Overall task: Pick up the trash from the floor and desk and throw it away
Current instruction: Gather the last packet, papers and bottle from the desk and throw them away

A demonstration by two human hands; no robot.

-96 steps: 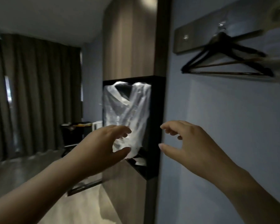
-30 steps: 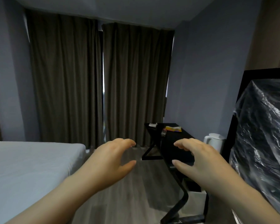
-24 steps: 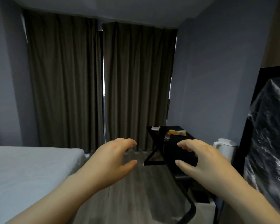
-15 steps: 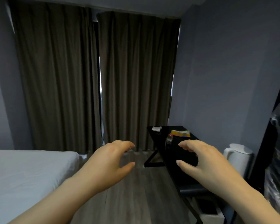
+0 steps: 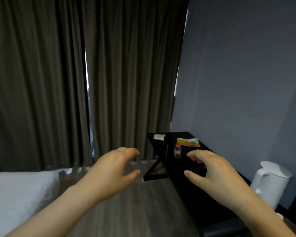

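Note:
A black desk [image 5: 191, 190] runs along the right wall. On its far end lie a yellow snack wrapper [image 5: 188, 142], a small clear plastic bottle with a red cap [image 5: 177, 151] and a crumpled white paper [image 5: 159, 136]. My left hand [image 5: 111, 173] hovers over the wooden floor, fingers curled apart, holding nothing. My right hand [image 5: 212, 171] floats above the desk's near half, a little short of the bottle, also spread and empty.
A white electric kettle [image 5: 270, 182] stands on the desk at the right. A bed with a white sheet [image 5: 15, 194] fills the lower left. Dark curtains [image 5: 75, 82] cover the far wall. Grey wooden floor [image 5: 135, 211] lies between bed and desk.
The view turned from the wardrobe niche toward the curtains and has moved closer to the desk. The plastic-wrapped clothes slid out of view on the right. Both hands stay raised and empty.

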